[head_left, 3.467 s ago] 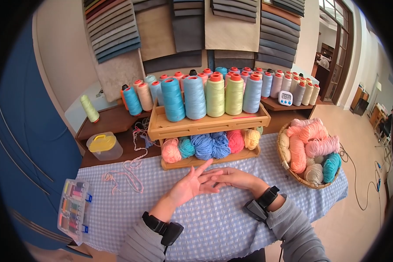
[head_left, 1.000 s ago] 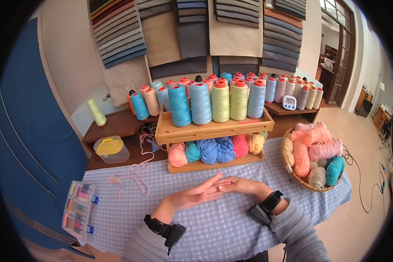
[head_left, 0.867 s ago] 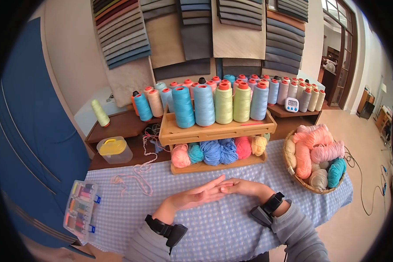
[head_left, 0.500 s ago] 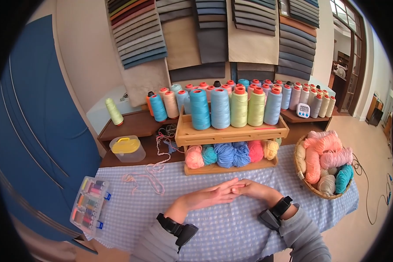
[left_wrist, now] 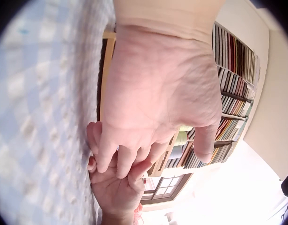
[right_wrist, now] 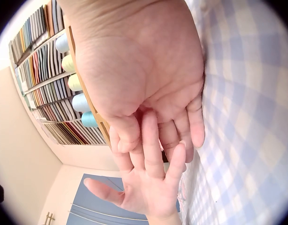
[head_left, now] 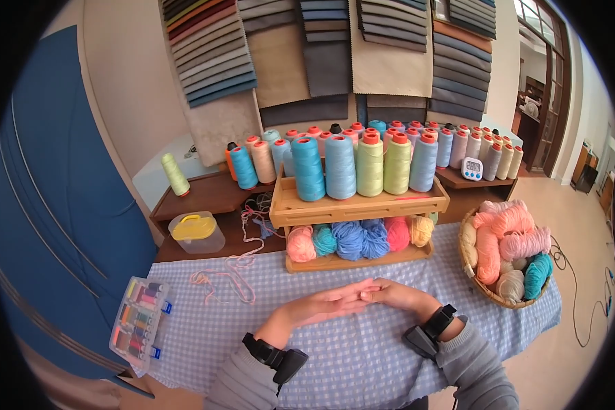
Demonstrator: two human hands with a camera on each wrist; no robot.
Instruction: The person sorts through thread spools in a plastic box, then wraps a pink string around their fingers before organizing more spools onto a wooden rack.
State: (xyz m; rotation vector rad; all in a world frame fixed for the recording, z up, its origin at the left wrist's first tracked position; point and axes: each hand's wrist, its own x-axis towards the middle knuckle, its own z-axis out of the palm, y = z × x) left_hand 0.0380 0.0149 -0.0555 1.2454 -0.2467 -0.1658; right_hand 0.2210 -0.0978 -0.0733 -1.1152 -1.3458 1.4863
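Note:
Both hands meet over the blue gingham cloth (head_left: 362, 355), in front of a two-tier wooden rack (head_left: 362, 208). My left hand (head_left: 328, 303) has its fingers stretched out, overlapping the fingers of my right hand (head_left: 396, 295). In the right wrist view, the right thumb (right_wrist: 126, 133) lies over the left fingers (right_wrist: 153, 154), while the other right fingers extend loosely beneath. The left wrist view shows the left palm (left_wrist: 153, 89), with the thumb apart from the fingers. Only each other's fingers are between the hands.
Tall thread cones (head_left: 340, 167) stand on the rack's top tier, yarn balls (head_left: 348, 240) below. A yarn basket (head_left: 473, 279) is at right. At left are a clear thread-spool case (head_left: 138, 321), loose pink yarn (head_left: 234, 280) and a yellow-lidded tub (head_left: 198, 234). A timer (head_left: 471, 169) stands behind.
Since the earliest frame, the left fingers have come closer together and lie flatter along the right hand. The head view has shifted, so the scene sits further right. The objects stay put.

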